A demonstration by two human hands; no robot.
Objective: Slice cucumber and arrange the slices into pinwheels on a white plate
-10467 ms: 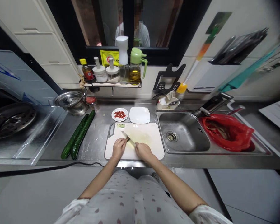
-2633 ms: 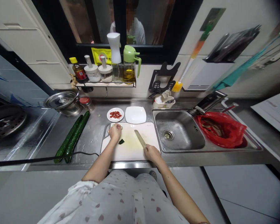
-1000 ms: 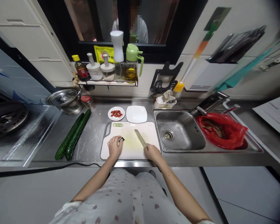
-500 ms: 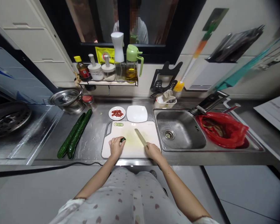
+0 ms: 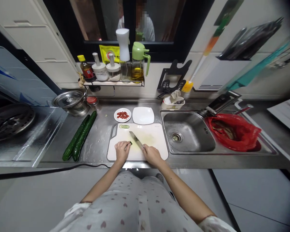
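Note:
My left hand (image 5: pixel 122 150) is closed on a short dark-green piece of cucumber (image 5: pixel 130 143), mostly hidden by the fingers, on the white cutting board (image 5: pixel 157 145). In my right hand (image 5: pixel 151 155) is the handle of a kitchen knife (image 5: pixel 136 139). Its blade slants up and to the left, close beside the cucumber piece; whether they touch I cannot tell. Several thin cucumber slices (image 5: pixel 124 126) lie overlapping in a row near the board's top left corner. Two whole cucumbers (image 5: pixel 84 137) rest side by side on the steel counter to the left.
Behind the board stand a plate of chopped red pieces (image 5: pixel 122 115) and a white square plate (image 5: pixel 143 115). A sink (image 5: pixel 188 133) lies to the right, with a red plastic bag (image 5: pixel 234 132) beside it. A lidded pot (image 5: pixel 71 102) and a red-lidded jar (image 5: pixel 93 103) stand back left.
My right hand has brought the knife leftward, its blade now close to the cucumber piece. My left hand stays on the piece. The whole view has shifted slightly.

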